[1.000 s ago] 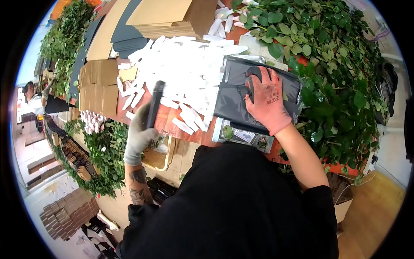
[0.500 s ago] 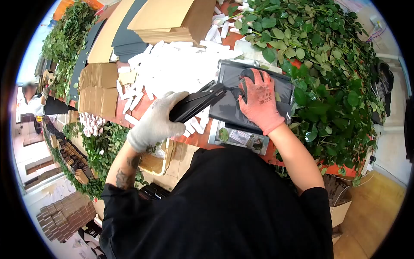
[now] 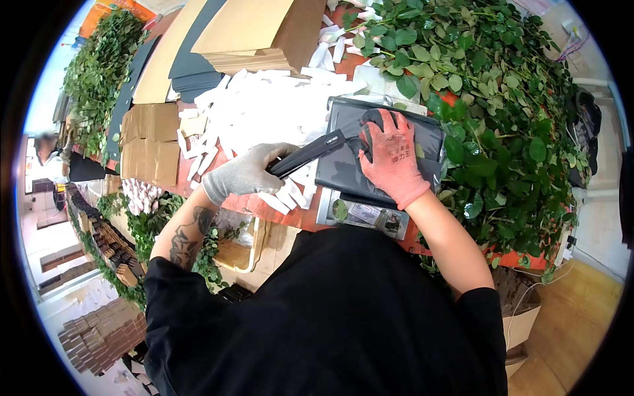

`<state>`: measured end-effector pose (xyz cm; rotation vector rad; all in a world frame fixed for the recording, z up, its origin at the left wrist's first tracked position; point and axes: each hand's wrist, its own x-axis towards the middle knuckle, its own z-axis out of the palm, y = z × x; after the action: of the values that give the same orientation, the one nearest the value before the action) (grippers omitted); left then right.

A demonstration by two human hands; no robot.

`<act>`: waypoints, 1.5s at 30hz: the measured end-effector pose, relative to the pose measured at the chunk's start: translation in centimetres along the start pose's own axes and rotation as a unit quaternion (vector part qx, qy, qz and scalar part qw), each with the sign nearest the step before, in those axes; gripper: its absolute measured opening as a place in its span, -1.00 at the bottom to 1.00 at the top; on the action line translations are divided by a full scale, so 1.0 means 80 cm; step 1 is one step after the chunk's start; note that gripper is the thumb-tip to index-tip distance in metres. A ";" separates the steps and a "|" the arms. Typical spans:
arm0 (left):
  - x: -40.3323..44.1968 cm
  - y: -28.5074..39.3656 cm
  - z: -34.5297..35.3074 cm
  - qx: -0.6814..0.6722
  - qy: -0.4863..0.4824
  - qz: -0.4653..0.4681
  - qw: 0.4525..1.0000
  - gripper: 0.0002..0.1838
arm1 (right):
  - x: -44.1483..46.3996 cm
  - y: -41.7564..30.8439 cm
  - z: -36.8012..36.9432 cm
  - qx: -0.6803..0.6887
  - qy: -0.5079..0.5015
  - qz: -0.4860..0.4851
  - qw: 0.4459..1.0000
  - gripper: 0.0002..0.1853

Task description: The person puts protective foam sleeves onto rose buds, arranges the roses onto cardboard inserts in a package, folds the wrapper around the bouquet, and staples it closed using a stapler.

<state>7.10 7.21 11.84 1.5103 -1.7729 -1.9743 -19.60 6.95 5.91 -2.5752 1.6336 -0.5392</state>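
My left hand (image 3: 247,173), in a grey-white glove, wraps round a long black stapler (image 3: 307,154) with a small white label near its far end. The stapler slants up and to the right over the table. Its far end reaches the fingers of my right hand (image 3: 394,158), which wears a red glove with dark fingertips. My right hand rests over a flat black plastic pack (image 3: 343,168), its fingers curled; what they pinch is hidden. Beneath the pack's near edge shows a clear-covered tray (image 3: 363,216) with small papers and a leaf.
White foam sleeves (image 3: 257,112) lie heaped behind the stapler. Cardboard sheets (image 3: 244,30) and folded cardboard (image 3: 148,145) stand at the back left. Leafy rose stems (image 3: 502,132) cover the right side. A person (image 3: 49,162) is at the far left.
The stapler has turned from a broad view to a narrower side view, its labelled end nearer my right hand. My left hand has shifted slightly left and down. My right hand has moved slightly left.
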 end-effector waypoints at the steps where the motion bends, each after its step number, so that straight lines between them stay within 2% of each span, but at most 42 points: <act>1: 0.003 0.004 0.000 0.071 0.001 0.021 0.997 -0.34 | 0.000 0.000 0.000 0.001 -0.004 0.001 1.000 -0.54; 2: 0.005 0.006 0.000 0.141 0.002 0.042 0.989 -0.36 | 0.000 0.000 0.000 0.002 -0.009 0.002 1.000 -0.54; 6: 0.025 -0.011 -0.013 0.218 0.015 0.067 0.974 -0.35 | -0.002 0.001 0.005 -0.010 0.012 -0.009 1.000 -0.54; 8: 0.032 -0.019 -0.022 0.255 0.010 0.179 0.950 -0.34 | -0.001 0.000 0.003 -0.006 -0.011 0.001 1.000 -0.52; 9: 0.027 -0.007 -0.020 0.240 -0.001 0.152 0.959 -0.34 | -0.002 0.001 0.004 -0.005 -0.012 0.002 1.000 -0.52; 12: 0.030 -0.024 -0.025 0.216 -0.017 0.180 0.959 -0.34 | -0.004 0.003 0.007 0.004 -0.005 0.002 1.000 -0.51; 14: 0.030 -0.020 -0.023 0.215 -0.028 0.166 0.962 -0.37 | -0.004 0.003 0.008 0.009 -0.002 -0.001 1.000 -0.50; 16: 0.030 -0.008 -0.015 0.220 -0.001 0.131 0.967 -0.35 | -0.007 0.003 0.013 0.007 0.007 -0.002 1.000 -0.50; 17: 0.031 -0.011 -0.013 0.239 0.018 0.156 0.958 -0.46 | -0.007 0.003 0.015 0.005 0.018 -0.005 1.000 -0.49; 18: 0.031 -0.008 -0.011 0.238 0.020 0.156 0.958 -0.46 | -0.006 0.003 0.014 0.005 0.017 -0.007 1.000 -0.49; 20: 0.028 0.003 -0.006 0.286 0.021 0.049 0.957 -0.57 | -0.005 0.003 0.010 0.013 -0.002 0.000 1.000 -0.49; 24: 0.032 -0.018 0.007 0.295 0.086 0.041 0.951 -0.55 | -0.004 0.001 0.009 -0.008 0.044 -0.020 0.999 -0.50; 26: 0.031 -0.015 0.001 0.329 0.053 0.029 0.942 -0.52 | 0.004 -0.004 -0.006 0.009 -0.057 0.020 0.998 -0.51; 27: 0.030 -0.017 -0.002 0.326 0.057 0.029 0.943 -0.52 | 0.003 -0.006 -0.007 0.008 -0.057 0.015 0.998 -0.51; 29: 0.028 -0.021 -0.014 0.173 -0.002 0.116 0.978 -0.43 | 0.004 -0.007 -0.008 -0.025 -0.059 0.023 0.998 -0.51; 30: 0.027 -0.027 -0.023 0.172 0.003 0.121 0.978 -0.43 | 0.004 -0.006 -0.007 -0.030 -0.057 0.018 0.998 -0.51; 32: 0.020 -0.045 -0.042 0.133 -0.057 0.100 0.984 -0.33 | 0.002 -0.006 -0.005 -0.034 -0.044 0.014 0.998 -0.51; 33: 0.006 -0.041 -0.051 0.148 -0.059 0.061 0.985 -0.30 | 0.005 -0.011 -0.015 -0.019 -0.053 0.018 0.998 -0.48; 34: -0.004 -0.053 -0.064 0.110 -0.066 0.064 0.990 -0.32 | 0.005 -0.013 -0.023 -0.025 -0.051 0.014 0.998 -0.48; 36: -0.034 -0.047 -0.067 -0.004 -0.045 0.050 0.998 -0.36 | 0.012 -0.022 -0.041 -0.049 -0.132 -0.001 0.990 -0.44; 37: -0.042 -0.059 -0.075 -0.129 -0.101 0.002 0.986 -0.36 | 0.012 -0.037 -0.061 -0.021 -0.096 -0.017 0.995 -0.46; 38: -0.055 -0.052 -0.072 -0.176 -0.122 0.014 0.977 -0.31 | 0.012 -0.058 -0.082 -0.026 -0.102 -0.029 0.994 -0.46; 40: -0.066 -0.045 -0.059 -0.207 -0.170 0.052 0.962 -0.29 | 0.008 -0.099 -0.107 -0.021 -0.082 -0.217 0.972 -0.50; 41: -0.076 -0.034 -0.047 -0.212 -0.178 0.040 0.960 -0.21 | 0.007 -0.114 -0.099 -0.025 -0.093 -0.254 0.963 -0.52; 42: -0.084 -0.031 -0.028 -0.254 -0.141 0.086 0.953 -0.18 | 0.005 -0.123 -0.089 -0.031 -0.102 -0.289 0.952 -0.53; 43: -0.092 -0.027 -0.008 -0.292 -0.107 0.134 0.941 -0.16 | 0.005 -0.126 -0.081 -0.040 -0.087 -0.269 0.958 -0.44; 44: -0.091 -0.041 -0.001 -0.369 -0.101 0.146 0.912 -0.14 | 0.005 -0.126 -0.082 -0.049 -0.094 -0.272 0.956 -0.44; 45: -0.091 -0.055 0.006 -0.442 -0.096 0.160 0.877 -0.13 | 0.002 -0.124 -0.086 0.054 -0.095 -0.182 0.977 -0.37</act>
<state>12.70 13.55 12.56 0.6846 -0.8117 -2.2872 -13.07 12.18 14.63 -2.7531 1.0514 -0.3681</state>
